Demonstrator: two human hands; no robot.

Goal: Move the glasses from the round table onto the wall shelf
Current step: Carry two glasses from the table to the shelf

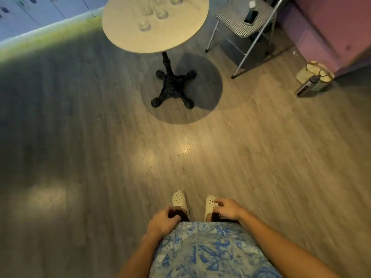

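Head view: left hand (163,219) loosely curled, right hand (227,208) half-open, each grip empty, glasses (145,26) untouched on round table (160,40).

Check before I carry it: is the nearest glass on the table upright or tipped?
Upright. The nearest glass stands on its base on the table, its round outline seen from above.
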